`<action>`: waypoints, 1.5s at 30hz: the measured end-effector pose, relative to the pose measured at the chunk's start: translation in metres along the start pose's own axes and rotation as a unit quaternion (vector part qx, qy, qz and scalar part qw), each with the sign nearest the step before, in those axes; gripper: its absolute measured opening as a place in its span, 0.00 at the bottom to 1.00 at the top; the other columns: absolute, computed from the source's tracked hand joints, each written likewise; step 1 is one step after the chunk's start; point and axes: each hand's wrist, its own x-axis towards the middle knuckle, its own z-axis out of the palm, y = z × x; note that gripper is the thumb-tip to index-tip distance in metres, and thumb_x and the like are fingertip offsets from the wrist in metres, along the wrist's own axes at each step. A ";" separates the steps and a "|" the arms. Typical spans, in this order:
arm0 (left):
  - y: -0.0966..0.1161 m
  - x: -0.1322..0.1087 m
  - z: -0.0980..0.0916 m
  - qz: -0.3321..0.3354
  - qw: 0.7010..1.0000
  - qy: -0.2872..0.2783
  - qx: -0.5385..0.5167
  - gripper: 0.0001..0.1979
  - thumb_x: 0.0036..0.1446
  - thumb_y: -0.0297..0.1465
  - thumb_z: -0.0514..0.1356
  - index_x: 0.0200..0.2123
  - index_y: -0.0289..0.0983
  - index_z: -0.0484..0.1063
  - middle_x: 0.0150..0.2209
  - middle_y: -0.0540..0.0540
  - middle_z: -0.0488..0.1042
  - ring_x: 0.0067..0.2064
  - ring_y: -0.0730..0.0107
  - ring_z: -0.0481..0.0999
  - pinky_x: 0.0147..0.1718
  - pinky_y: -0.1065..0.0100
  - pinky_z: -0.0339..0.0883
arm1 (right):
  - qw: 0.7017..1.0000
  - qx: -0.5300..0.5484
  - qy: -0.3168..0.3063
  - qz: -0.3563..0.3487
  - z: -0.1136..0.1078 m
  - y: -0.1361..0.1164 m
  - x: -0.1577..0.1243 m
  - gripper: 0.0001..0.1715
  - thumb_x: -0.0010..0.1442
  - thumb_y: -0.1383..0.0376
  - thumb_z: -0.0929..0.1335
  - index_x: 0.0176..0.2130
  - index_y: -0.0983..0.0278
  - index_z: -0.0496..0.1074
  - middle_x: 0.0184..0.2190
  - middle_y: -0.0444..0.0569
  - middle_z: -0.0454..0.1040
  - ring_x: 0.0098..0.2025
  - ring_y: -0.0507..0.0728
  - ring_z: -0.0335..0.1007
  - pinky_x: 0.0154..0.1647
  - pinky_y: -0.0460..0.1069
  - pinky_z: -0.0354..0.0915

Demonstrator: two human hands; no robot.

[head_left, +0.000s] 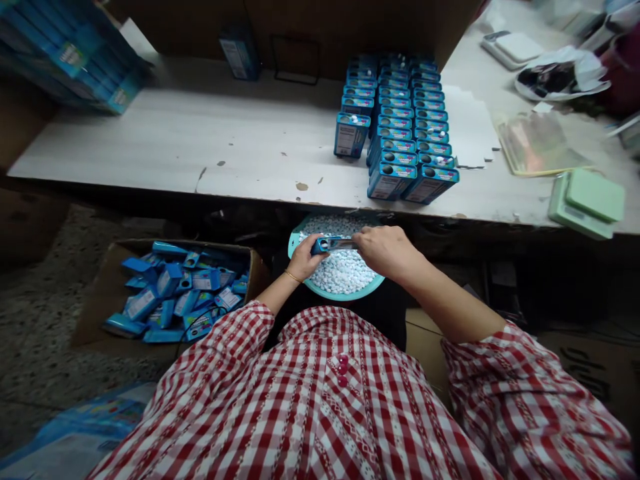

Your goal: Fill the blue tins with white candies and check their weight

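Note:
My left hand (pixel 304 259) grips a small blue box (pixel 320 245) over a turquoise basin (pixel 345 295). White pellets (pixel 343 272) fill much of the basin, which sits at my lap below the table edge. Reaching in from the right, my right hand (pixel 383 250) has its fingers closed around the end of a narrow greyish piece (pixel 346 244). That piece meets the open end of the box; its exact kind is too small to tell. Both hands are above the pellets.
Rows of blue boxes (pixel 395 143) stand on the white table (pixel 240 150). A carton (pixel 95 313) of loose blue boxes is at lower left. Stacked blue packs (pixel 95 60) stand at the far left. A green scale (pixel 587 203) sits near the right edge, beside a clear plastic tray (pixel 545 143).

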 end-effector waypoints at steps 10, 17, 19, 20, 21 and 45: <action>-0.030 -0.009 0.005 -0.271 0.881 0.064 -0.382 0.27 0.37 0.40 0.69 0.40 0.38 0.64 0.37 0.49 0.72 0.39 0.67 0.73 0.44 0.60 0.67 | 0.986 0.115 -0.056 0.108 0.143 0.025 -0.005 0.17 0.62 0.65 0.61 0.51 0.62 0.67 0.46 0.54 0.73 0.45 0.58 0.71 0.41 0.49 0.63; -0.015 -0.007 0.022 -0.299 0.841 0.043 -0.449 0.29 0.34 0.39 0.71 0.40 0.40 0.64 0.35 0.51 0.72 0.38 0.69 0.73 0.44 0.61 0.67 | 0.964 0.240 0.004 0.117 0.178 -0.023 0.050 0.23 0.64 0.64 0.58 0.57 0.60 0.63 0.54 0.49 0.69 0.53 0.57 0.66 0.47 0.48 0.63; -0.015 -0.008 0.010 -0.275 0.852 0.054 -0.442 0.29 0.35 0.39 0.70 0.41 0.41 0.63 0.37 0.50 0.72 0.39 0.69 0.73 0.44 0.63 0.67 | 0.948 0.293 0.023 0.123 0.181 -0.016 0.050 0.23 0.62 0.63 0.60 0.56 0.60 0.65 0.54 0.50 0.69 0.53 0.58 0.66 0.48 0.48 0.63; -0.016 -0.009 0.002 -0.259 0.862 0.063 -0.430 0.28 0.36 0.39 0.69 0.42 0.41 0.63 0.38 0.50 0.72 0.39 0.69 0.73 0.44 0.63 0.66 | 0.939 0.318 0.033 0.124 0.182 -0.011 0.047 0.23 0.62 0.62 0.61 0.55 0.61 0.66 0.53 0.50 0.70 0.53 0.59 0.66 0.49 0.48 0.62; -0.019 -0.010 -0.006 -0.242 0.876 0.073 -0.411 0.28 0.37 0.39 0.69 0.42 0.41 0.63 0.38 0.50 0.72 0.40 0.69 0.73 0.44 0.64 0.66 | 0.932 0.338 0.041 0.124 0.182 -0.004 0.043 0.23 0.61 0.62 0.62 0.55 0.62 0.66 0.53 0.50 0.70 0.52 0.59 0.67 0.49 0.49 0.62; -0.001 -0.001 0.001 -0.024 0.999 -0.017 -0.026 0.20 0.43 0.29 0.63 0.44 0.40 0.70 0.43 0.45 0.73 0.46 0.58 0.71 0.49 0.59 0.62 | 1.000 0.000 -0.007 0.004 0.014 -0.010 0.006 0.16 0.62 0.66 0.57 0.46 0.63 0.67 0.40 0.56 0.74 0.38 0.59 0.73 0.33 0.48 0.61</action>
